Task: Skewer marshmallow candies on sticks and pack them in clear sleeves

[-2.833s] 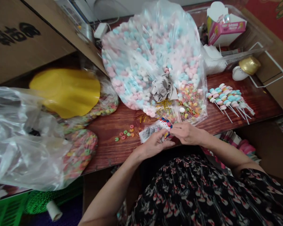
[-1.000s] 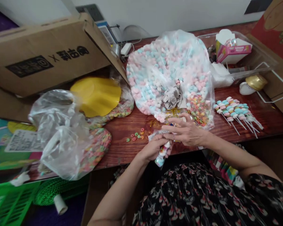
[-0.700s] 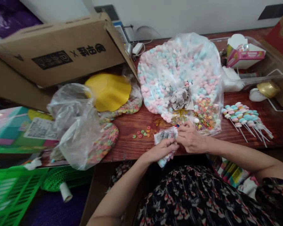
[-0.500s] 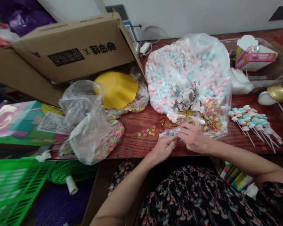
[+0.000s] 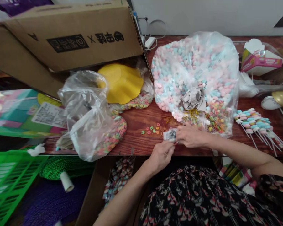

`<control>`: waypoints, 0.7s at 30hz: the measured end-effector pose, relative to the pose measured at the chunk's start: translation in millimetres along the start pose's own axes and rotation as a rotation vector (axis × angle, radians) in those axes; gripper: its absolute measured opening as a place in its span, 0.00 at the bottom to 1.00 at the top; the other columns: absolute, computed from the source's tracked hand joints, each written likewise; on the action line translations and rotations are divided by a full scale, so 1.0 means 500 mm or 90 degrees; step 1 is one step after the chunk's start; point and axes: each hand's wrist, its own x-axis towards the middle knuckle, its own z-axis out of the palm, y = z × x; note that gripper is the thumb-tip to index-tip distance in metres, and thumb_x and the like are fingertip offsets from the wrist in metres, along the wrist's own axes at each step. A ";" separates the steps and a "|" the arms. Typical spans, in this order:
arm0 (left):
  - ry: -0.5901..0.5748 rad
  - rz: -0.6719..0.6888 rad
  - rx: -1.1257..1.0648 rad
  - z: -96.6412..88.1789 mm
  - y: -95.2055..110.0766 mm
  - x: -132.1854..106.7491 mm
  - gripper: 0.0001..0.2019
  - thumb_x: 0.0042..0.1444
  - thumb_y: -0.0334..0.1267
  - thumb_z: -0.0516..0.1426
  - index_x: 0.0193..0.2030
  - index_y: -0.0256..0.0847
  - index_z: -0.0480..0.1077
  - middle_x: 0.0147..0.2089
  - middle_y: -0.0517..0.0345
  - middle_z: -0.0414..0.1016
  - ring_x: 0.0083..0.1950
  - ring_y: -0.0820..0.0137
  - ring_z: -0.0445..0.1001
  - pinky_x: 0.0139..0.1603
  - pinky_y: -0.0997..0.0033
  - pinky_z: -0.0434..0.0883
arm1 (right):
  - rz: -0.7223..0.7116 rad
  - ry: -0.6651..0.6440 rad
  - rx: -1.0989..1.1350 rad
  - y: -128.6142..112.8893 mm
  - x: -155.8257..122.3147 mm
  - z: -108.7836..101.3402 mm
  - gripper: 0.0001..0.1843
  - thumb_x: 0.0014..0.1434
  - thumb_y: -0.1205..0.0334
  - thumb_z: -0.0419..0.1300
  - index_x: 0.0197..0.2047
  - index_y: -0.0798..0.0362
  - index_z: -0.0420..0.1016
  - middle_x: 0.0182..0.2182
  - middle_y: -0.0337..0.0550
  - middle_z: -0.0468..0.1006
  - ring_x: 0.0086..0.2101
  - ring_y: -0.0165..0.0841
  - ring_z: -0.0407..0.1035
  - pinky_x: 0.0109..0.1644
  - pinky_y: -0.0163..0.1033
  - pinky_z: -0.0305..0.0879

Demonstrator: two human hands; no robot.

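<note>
Both my hands meet over a small clear packet with a printed label (image 5: 170, 134) near the table's front edge. My left hand (image 5: 162, 153) pinches its lower edge, fingers closed. My right hand (image 5: 189, 135) is closed on its right side, and its fingertips hide part of the packet. Left of the packet lie several small ring candies (image 5: 151, 129) in red, green and orange. Behind my right hand are gold twist ties (image 5: 191, 113) and a crumpled grey paper (image 5: 193, 99), resting against a big clear bag of pink, blue and white marshmallows (image 5: 174, 73).
At the right lie marshmallow skewers (image 5: 254, 122) on white sticks, with a pink carton (image 5: 261, 61) behind. On the left stand a cardboard box (image 5: 73, 40), a yellow wavy-edged piece (image 5: 121, 83) and a clear bag (image 5: 85, 116) with ring candies. A green basket (image 5: 13, 185) sits below.
The packet has turned so its label faces up more squarely. My left hand has dropped slightly toward the table edge, with both hands still on the packet. The whole view has shifted a little.
</note>
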 end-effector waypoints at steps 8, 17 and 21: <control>0.216 -0.352 -0.505 -0.043 -0.040 0.000 0.13 0.47 0.44 0.64 0.32 0.37 0.72 0.22 0.62 0.72 0.18 0.75 0.66 0.16 0.78 0.62 | 0.188 0.019 -0.205 0.048 0.117 -0.013 0.11 0.62 0.66 0.52 0.38 0.57 0.76 0.39 0.53 0.77 0.42 0.40 0.67 0.39 0.42 0.52; 0.217 -0.325 -0.648 -0.046 -0.038 0.027 0.12 0.45 0.40 0.66 0.32 0.34 0.73 0.26 0.59 0.75 0.21 0.74 0.71 0.18 0.76 0.69 | 0.141 0.009 -0.257 0.056 0.119 0.009 0.12 0.58 0.72 0.50 0.43 0.60 0.72 0.38 0.55 0.76 0.38 0.40 0.67 0.36 0.41 0.55; 0.127 -0.330 -0.650 -0.045 -0.029 0.054 0.16 0.47 0.43 0.66 0.37 0.32 0.75 0.29 0.53 0.78 0.22 0.73 0.73 0.21 0.76 0.70 | 0.100 0.066 -0.276 0.044 0.067 -0.004 0.10 0.59 0.73 0.50 0.41 0.59 0.71 0.35 0.52 0.75 0.34 0.37 0.66 0.35 0.41 0.54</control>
